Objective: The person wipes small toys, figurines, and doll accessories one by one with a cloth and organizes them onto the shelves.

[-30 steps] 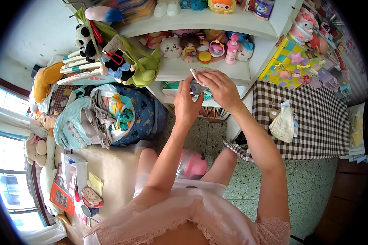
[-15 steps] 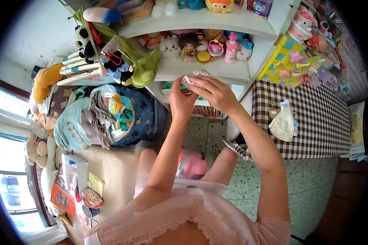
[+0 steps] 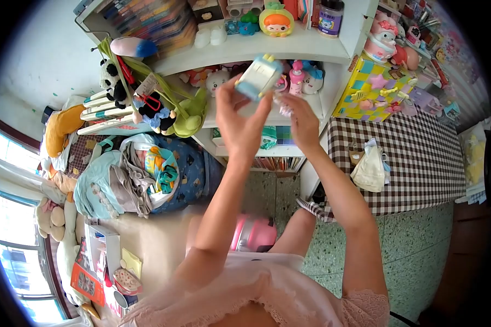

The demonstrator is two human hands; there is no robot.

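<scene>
In front of the white shelf, my left hand (image 3: 239, 125) grips a small boxy toy (image 3: 260, 76), cream with light blue ends and yellow bits. It is tilted, held between thumb and fingers. Just right of it, my right hand (image 3: 305, 121) is closed on a crumpled patterned cloth (image 3: 285, 108), pale with pinkish specks. The cloth is close to the toy's lower right corner; whether they touch I cannot tell. Behind the hands, a pink bottle-shaped figure (image 3: 296, 78) and a white plush face (image 3: 217, 80) stand on the shelf, partly covered by the toy and hands.
The white shelf (image 3: 229, 53) carries figures and a purple-labelled jar (image 3: 330, 19). Plush toys, including a green one (image 3: 188, 117), hang at left above piled clothes (image 3: 128, 171). A checked tablecloth (image 3: 414, 163) with a cream cloth (image 3: 370, 170) lies right. A pink stool-like object (image 3: 255, 233) stands below.
The cloth was around or over something in both hands; now the boxy toy shows in my left hand, raised, and the cloth is in my right hand, moved right and lower. The view has shifted slightly.
</scene>
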